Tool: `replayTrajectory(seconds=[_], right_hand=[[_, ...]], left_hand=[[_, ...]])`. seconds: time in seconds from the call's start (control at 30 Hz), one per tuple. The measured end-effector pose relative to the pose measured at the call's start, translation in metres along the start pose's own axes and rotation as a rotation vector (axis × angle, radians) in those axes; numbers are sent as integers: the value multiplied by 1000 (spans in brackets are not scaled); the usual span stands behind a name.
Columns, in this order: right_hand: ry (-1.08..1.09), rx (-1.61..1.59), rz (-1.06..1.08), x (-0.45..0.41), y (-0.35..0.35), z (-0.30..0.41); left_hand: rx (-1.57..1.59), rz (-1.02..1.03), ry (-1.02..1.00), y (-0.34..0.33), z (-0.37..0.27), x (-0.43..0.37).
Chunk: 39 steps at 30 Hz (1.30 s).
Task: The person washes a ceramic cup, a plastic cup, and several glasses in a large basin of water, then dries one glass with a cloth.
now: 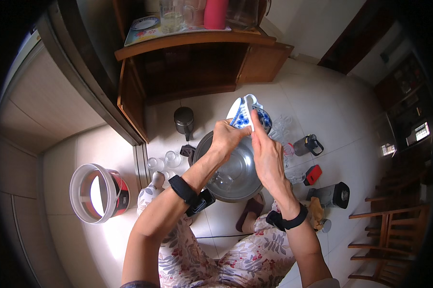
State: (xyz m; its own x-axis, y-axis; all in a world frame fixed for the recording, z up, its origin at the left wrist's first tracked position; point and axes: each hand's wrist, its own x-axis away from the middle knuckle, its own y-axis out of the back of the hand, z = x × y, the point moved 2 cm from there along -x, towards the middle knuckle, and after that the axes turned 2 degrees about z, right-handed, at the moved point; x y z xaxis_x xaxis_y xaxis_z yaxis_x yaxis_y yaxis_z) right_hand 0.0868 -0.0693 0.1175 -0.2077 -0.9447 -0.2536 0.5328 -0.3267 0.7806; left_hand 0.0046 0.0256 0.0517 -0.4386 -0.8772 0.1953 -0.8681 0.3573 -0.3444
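Observation:
My left hand [228, 134] holds a white porcelain piece with blue flowers [242, 117], its wide side turned left, above the far rim of a round metal basin [243, 169]. Against it lies my right hand [265, 145], fingers stretched along a second blue-flowered white piece, seemingly a cup [262, 117], with a looped handle. How the right fingers grip is partly hidden. Clear glassware [221, 180] rests inside the basin. A dark cloth [188, 153] lies by the basin's left side.
Clear glasses [172, 158] stand left of the basin; more glassware [282, 126] is to its right, near a dark bottle [308, 145] and a red-based container [313, 175]. A dark lidded mug [183, 120] stands before the open wooden cabinet [194, 42]. A plastic bucket [94, 194] is at left.

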Motion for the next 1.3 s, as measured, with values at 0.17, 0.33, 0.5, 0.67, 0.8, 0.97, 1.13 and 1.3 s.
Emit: replayTrajectory(seconds=[0.17, 0.33, 0.5, 0.67, 0.8, 0.97, 1.13, 1.3], right_hand=[[118, -60, 1, 11, -4, -13], [104, -220, -134, -2, 32, -80], [-492, -397, 568, -18, 23, -166], [-619, -318, 953, 53, -102, -277], [-703, -190, 837, 109, -185, -319], [-428, 266, 454, 168, -236, -409], [-656, -256, 678, 150, -244, -352], [-676, -777, 583, 93, -135, -279]], left_hand=[[-11, 32, 14, 6, -7, -4], [23, 70, 87, 14, -11, -2], [136, 238, 197, 32, -17, 0], [168, 376, 260, 44, -19, 9], [102, 338, 277, 60, -15, 17], [67, 332, 234, 44, -28, 16], [-10, 237, 269, 67, -12, 16], [-20, 277, 285, 58, -1, 3]])
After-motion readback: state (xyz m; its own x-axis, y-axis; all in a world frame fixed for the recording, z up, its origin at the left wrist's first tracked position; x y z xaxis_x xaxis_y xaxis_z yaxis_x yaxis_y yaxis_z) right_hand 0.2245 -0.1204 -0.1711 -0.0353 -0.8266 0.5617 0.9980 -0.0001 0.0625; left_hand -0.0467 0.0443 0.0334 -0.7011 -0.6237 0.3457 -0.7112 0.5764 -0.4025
